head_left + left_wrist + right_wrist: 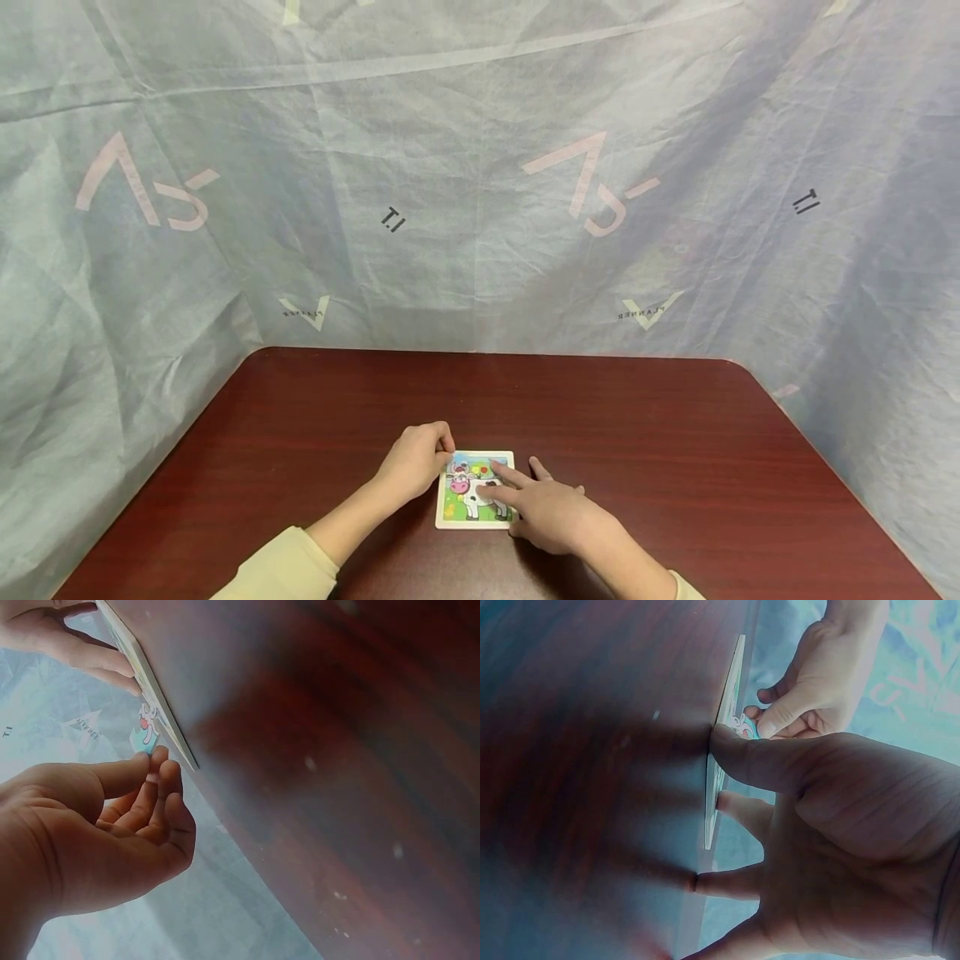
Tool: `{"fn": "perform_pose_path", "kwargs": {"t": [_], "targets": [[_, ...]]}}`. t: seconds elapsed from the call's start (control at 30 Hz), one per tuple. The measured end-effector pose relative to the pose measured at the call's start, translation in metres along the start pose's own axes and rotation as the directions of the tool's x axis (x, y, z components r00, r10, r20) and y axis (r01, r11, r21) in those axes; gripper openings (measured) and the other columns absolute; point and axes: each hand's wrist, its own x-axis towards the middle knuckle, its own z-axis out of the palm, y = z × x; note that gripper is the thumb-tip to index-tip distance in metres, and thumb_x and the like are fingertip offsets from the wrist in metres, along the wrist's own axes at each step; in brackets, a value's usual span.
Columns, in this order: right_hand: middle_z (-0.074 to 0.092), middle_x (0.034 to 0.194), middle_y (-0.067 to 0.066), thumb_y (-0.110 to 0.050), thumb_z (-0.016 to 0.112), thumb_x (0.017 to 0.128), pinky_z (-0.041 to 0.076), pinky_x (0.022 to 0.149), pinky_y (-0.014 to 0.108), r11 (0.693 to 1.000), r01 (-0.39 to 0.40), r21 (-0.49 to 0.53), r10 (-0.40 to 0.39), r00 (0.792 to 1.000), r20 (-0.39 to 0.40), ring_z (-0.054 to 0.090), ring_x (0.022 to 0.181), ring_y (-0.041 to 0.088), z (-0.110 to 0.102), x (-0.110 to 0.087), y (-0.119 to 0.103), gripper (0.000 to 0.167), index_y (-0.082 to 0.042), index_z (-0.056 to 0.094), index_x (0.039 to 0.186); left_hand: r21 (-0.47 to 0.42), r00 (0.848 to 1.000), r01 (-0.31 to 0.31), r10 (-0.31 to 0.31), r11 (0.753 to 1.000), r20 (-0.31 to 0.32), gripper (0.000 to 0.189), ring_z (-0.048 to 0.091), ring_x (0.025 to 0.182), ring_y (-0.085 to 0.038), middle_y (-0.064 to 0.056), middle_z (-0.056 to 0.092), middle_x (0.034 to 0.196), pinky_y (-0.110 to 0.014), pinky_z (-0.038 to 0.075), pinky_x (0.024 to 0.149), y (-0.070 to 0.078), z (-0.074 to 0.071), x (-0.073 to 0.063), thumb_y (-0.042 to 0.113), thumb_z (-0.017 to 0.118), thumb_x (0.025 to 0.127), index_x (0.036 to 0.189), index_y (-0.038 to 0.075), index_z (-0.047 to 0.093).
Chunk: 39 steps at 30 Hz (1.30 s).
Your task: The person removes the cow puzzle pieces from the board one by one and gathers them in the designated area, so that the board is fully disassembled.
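A jigsaw puzzle in a white-edged tray (472, 526) lies flat on the table, showing a cartoon cow (460, 486) among green and yellow shapes. At its top left corner my left hand (415, 460) pinches a small light-blue puzzle piece (144, 733) between thumb and fingertips. In both wrist views the piece is tilted up from the board; whether its lower edge touches is unclear. My right hand (553, 510) spreads over the tray's right side, fingers extended. Its thumb is at the tray's near edge, and some fingertips reach onto the picture.
The dark red-brown wooden table (637, 425) extends around the tray on all sides. Behind and beside it hangs a pale grey cloth (450, 167) with printed letters and marks, meeting the table's far edge.
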Motion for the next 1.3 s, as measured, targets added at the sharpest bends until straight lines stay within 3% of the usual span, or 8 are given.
{"fn": "perform_pose_path", "kwargs": {"t": [0.43, 0.9, 1.3], "targets": [[0.030, 0.162, -0.013, -0.026, 0.070, 0.096, 0.035, 0.078, 0.086, 1.000, 0.007, -0.001, -0.007, 1.000, 0.002, 0.029, 0.145, 0.046, 0.002, 0.003, -0.002, 0.057, -0.046, 0.050, 0.145, -0.058, 0.999, 0.006, -0.008, 0.998, -0.036, 0.019, 0.051, 0.064, -0.010, 0.005, 0.056, 0.070, -0.026, 0.044, 0.057, -0.012, -0.001, 0.003, 0.000, 0.073, 0.089, 0.081, 0.013, 0.063], [0.029, 0.163, -0.012, -0.024, 0.070, 0.096, 0.033, 0.079, 0.086, 1.000, 0.005, 0.027, -0.005, 1.000, 0.011, 0.026, 0.146, 0.046, 0.000, 0.001, -0.002, 0.057, -0.045, 0.050, 0.145, -0.091, 0.994, 0.110, -0.112, 0.990, -0.012, 0.010, 0.052, 0.066, -0.012, 0.002, 0.057, 0.072, -0.029, 0.045, 0.060, -0.024, -0.020, -0.002, 0.002, 0.073, 0.091, 0.085, 0.007, 0.066], [0.031, 0.163, -0.009, -0.020, 0.071, 0.095, 0.032, 0.077, 0.087, 0.999, 0.020, 0.041, -0.020, 1.000, -0.014, 0.027, 0.145, 0.049, 0.000, -0.001, 0.001, 0.057, -0.041, 0.052, 0.145, -0.143, 0.983, 0.184, -0.186, 0.973, -0.002, 0.011, 0.054, 0.067, -0.014, 0.002, 0.059, 0.073, -0.032, 0.046, 0.062, -0.045, -0.032, -0.003, 0.004, 0.074, 0.091, 0.085, 0.011, 0.068]]}}
